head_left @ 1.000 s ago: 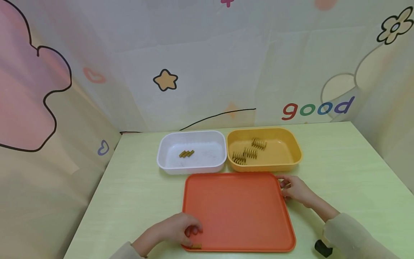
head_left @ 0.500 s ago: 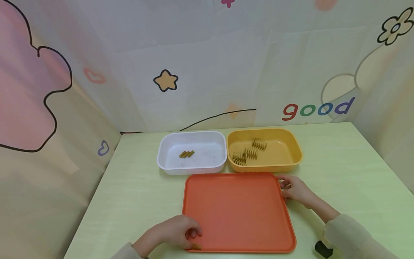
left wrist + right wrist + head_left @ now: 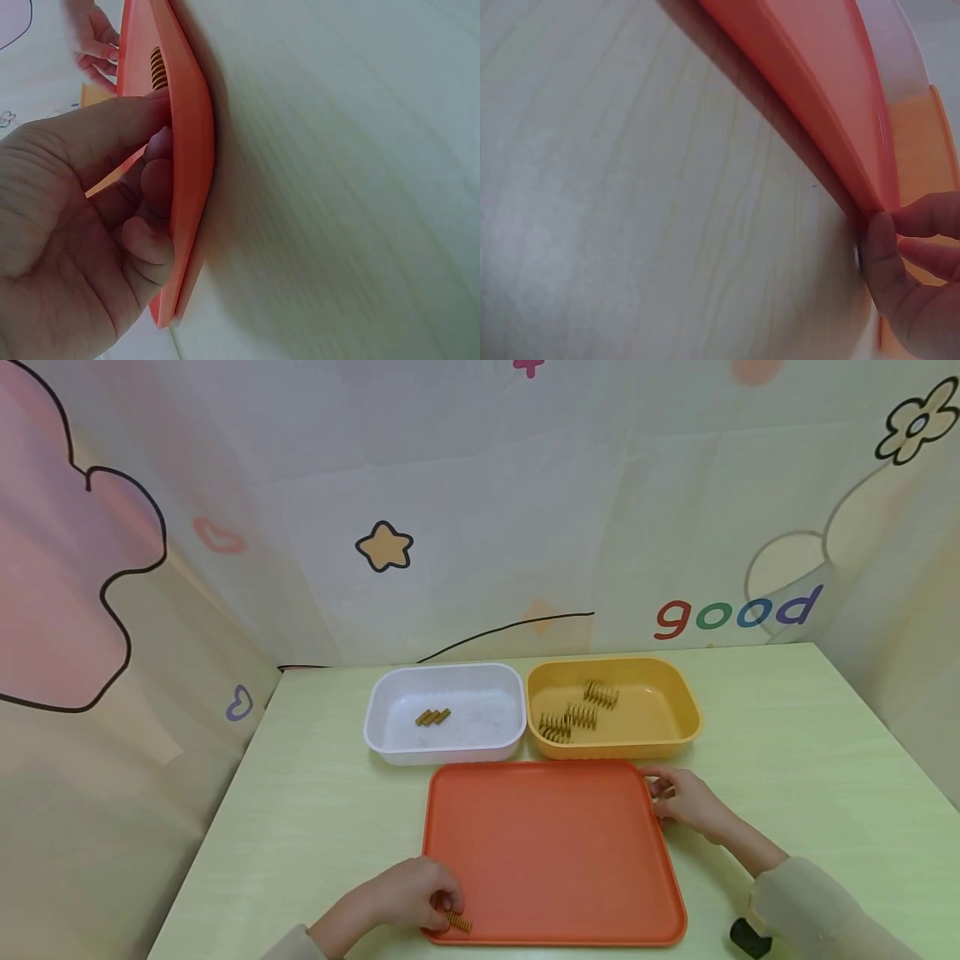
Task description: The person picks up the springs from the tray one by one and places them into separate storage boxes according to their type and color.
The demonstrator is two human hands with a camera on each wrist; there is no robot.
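Observation:
An orange-red rectangular tray (image 3: 555, 852) lies on the table in front of the person. At its near left corner my left hand (image 3: 412, 893) pinches a small brass-coloured coil spring (image 3: 459, 923) between thumb and fingers. The left wrist view shows the spring's coils (image 3: 159, 69) sticking out past the fingertips, inside the tray's raised rim; its other end is hidden by the hand. My right hand (image 3: 690, 802) holds the tray's right side near the far corner, thumb and forefinger at the rim (image 3: 840, 161).
Behind the tray, a white bin (image 3: 483, 739) holds several short brass pieces (image 3: 433, 717). Beside it, a yellow bin (image 3: 652, 727) contains several larger coil springs (image 3: 581, 716). A black object (image 3: 750, 937) lies near the right sleeve. A printed cloth backdrop (image 3: 480, 527) rises behind the table.
The small spring has turned from lying along the tray's near edge to a slant, and the left fingers have closed on its end. The right hand stays at the rim.

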